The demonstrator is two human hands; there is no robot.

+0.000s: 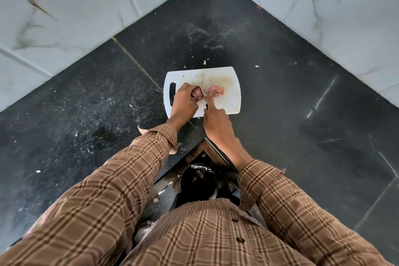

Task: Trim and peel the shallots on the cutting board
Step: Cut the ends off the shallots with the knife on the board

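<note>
Head view: left hand (184,101) grips shallot (197,92).

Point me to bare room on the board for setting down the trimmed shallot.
Free: the cutting board right part, past the loose shallot to the right edge, and the far strip. Crowded: the middle and handle-slot side, where the left hand holds a shallot against the knife in the right hand.

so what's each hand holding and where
The left hand grips a shallot around its side on the cutting board. The right hand holds a knife by its handle, forefinger extended.
</note>
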